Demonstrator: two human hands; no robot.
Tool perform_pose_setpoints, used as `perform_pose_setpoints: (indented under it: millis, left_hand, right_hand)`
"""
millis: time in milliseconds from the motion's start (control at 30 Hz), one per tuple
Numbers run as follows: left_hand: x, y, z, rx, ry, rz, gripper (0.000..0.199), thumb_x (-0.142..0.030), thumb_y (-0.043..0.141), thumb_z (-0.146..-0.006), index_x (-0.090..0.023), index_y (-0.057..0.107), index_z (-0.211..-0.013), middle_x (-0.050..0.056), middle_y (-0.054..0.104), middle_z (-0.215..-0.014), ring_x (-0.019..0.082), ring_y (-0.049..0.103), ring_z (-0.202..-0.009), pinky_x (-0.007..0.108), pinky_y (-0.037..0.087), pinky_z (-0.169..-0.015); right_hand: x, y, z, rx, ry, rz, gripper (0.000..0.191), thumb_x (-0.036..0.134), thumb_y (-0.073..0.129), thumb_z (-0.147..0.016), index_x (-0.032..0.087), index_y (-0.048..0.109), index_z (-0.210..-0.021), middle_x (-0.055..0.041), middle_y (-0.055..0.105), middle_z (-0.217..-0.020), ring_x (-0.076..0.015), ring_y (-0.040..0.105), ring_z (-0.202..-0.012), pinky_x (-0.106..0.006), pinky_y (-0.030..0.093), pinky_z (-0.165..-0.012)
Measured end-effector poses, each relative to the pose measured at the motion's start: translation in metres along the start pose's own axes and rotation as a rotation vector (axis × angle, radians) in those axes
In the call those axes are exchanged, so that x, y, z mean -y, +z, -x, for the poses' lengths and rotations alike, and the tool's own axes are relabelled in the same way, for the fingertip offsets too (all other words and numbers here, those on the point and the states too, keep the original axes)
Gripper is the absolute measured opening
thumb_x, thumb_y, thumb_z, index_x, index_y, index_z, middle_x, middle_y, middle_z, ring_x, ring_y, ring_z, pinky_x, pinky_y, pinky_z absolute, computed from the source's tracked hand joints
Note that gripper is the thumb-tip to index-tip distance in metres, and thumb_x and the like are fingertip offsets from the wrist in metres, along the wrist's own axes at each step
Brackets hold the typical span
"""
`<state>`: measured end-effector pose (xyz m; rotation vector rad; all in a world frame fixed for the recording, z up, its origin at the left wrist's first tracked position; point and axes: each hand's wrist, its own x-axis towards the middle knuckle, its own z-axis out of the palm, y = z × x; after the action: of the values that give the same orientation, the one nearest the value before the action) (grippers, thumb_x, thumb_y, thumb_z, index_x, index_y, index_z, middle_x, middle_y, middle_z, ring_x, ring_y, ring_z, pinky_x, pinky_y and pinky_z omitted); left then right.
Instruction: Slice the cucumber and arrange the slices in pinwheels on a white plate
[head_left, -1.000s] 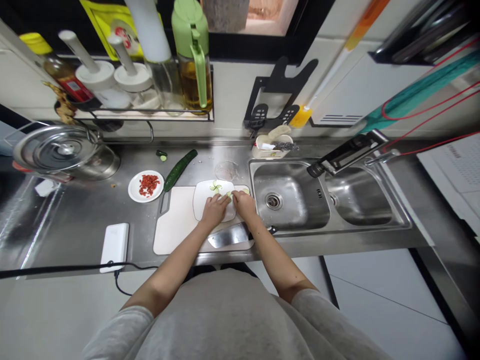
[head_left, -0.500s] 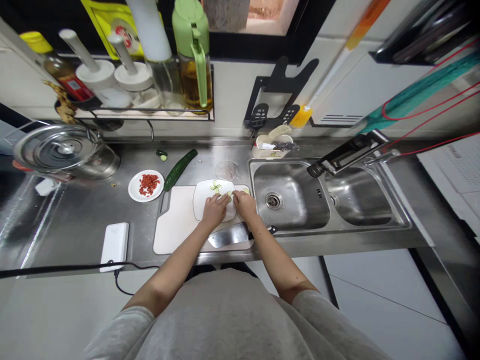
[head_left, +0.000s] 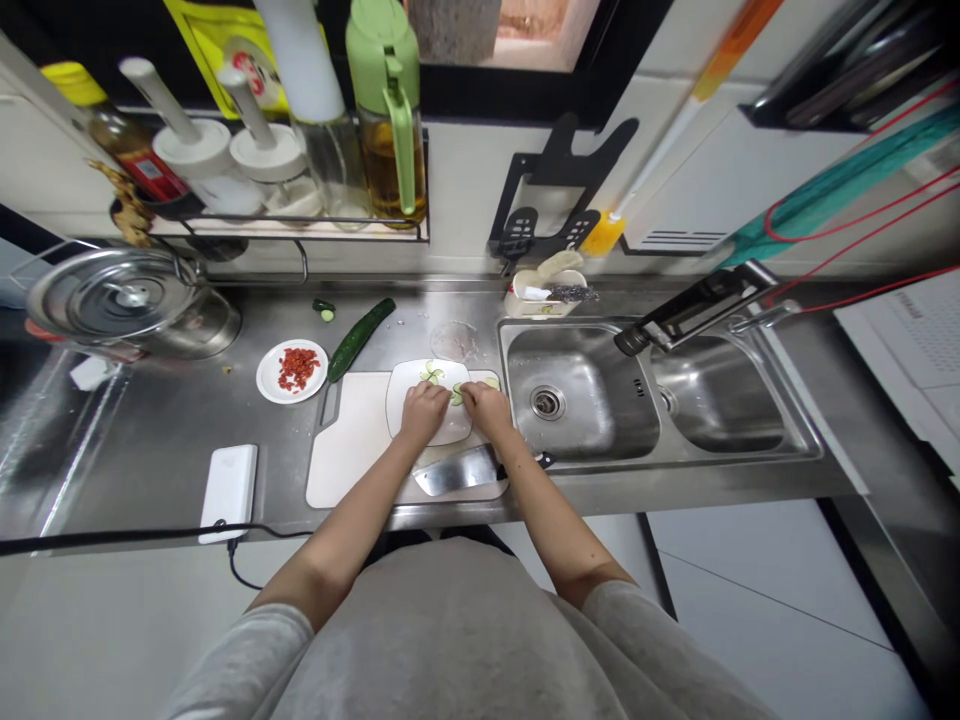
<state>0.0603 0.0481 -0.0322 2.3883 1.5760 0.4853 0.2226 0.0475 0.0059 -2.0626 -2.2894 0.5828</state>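
Observation:
Over a white square plate (head_left: 399, 400), both hands meet around thin green-edged cucumber slices (head_left: 457, 396). My left hand (head_left: 425, 412) has its fingers drawn together, the tips at the left side of these slices. From the right, my right hand (head_left: 487, 408) pinches them. More cucumber slices (head_left: 431, 371) lie fanned at the plate's far edge. Under the plate is a pale cutting board (head_left: 345, 455). A kitchen knife (head_left: 461, 471) rests on the board near my right wrist, its handle partly behind my forearm. A cucumber (head_left: 361, 340) lies behind the board.
A small plate (head_left: 267, 385) of red pieces stands left of the cucumber, near cucumber ends (head_left: 324, 309). A white power bank (head_left: 230, 480) with a cable lies front left. The double sink (head_left: 585, 400) is on the right; a lidded pot (head_left: 135, 300) stands far left.
My left hand has drawn slightly left, away from my right. The cucumber slices between the hands now show more plainly.

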Motion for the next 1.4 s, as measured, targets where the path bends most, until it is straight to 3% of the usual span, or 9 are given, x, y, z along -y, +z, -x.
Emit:
perform_pose_setpoints:
  millis: [333,600,933,1400]
  left_hand:
    - [-0.001,0.009,-0.006,-0.088,0.051,-0.033,0.027,-0.029,0.048,-0.093,-0.021,0.070,-0.082,0.009,0.069,-0.088,0.022,0.055,-0.091,0.036,0.034,-0.075]
    - [-0.001,0.013,-0.006,-0.151,0.039,-0.017,0.028,-0.031,0.047,-0.094,-0.020,0.069,-0.080,0.009,0.068,-0.084,0.022,0.056,-0.087,0.036,0.033,-0.074]
    - [-0.003,0.015,-0.002,-0.177,0.056,-0.031,0.021,-0.028,0.050,-0.092,-0.028,0.070,-0.100,0.007,0.067,-0.093,0.022,0.054,-0.089,0.035,0.034,-0.074]
    - [-0.002,0.015,0.001,-0.156,0.093,-0.058,0.019,-0.028,0.054,-0.089,-0.029,0.071,-0.099,0.008,0.065,-0.100,0.023,0.053,-0.093,0.035,0.035,-0.074]
  right_hand:
    - [0.000,0.006,-0.001,-0.010,-0.014,0.008,0.037,0.035,0.031,-0.099,0.026,0.065,-0.112,-0.0044,0.067,-0.106,-0.0161,0.059,-0.089,-0.024,0.036,-0.069]
    - [0.001,0.011,-0.002,-0.029,0.003,-0.022,0.032,0.032,0.035,-0.097,0.025,0.064,-0.110,-0.0046,0.068,-0.105,-0.0161,0.060,-0.089,-0.024,0.036,-0.069]
    - [0.002,0.017,-0.003,-0.087,0.051,-0.050,0.024,0.031,0.045,-0.092,0.023,0.060,-0.109,-0.0049,0.070,-0.100,-0.0181,0.062,-0.087,-0.025,0.034,-0.066]
    - [-0.006,0.015,0.005,-0.138,0.115,-0.124,0.025,0.034,0.042,-0.093,0.022,0.061,-0.104,-0.0031,0.069,-0.089,-0.0162,0.059,-0.078,-0.024,0.031,-0.062]
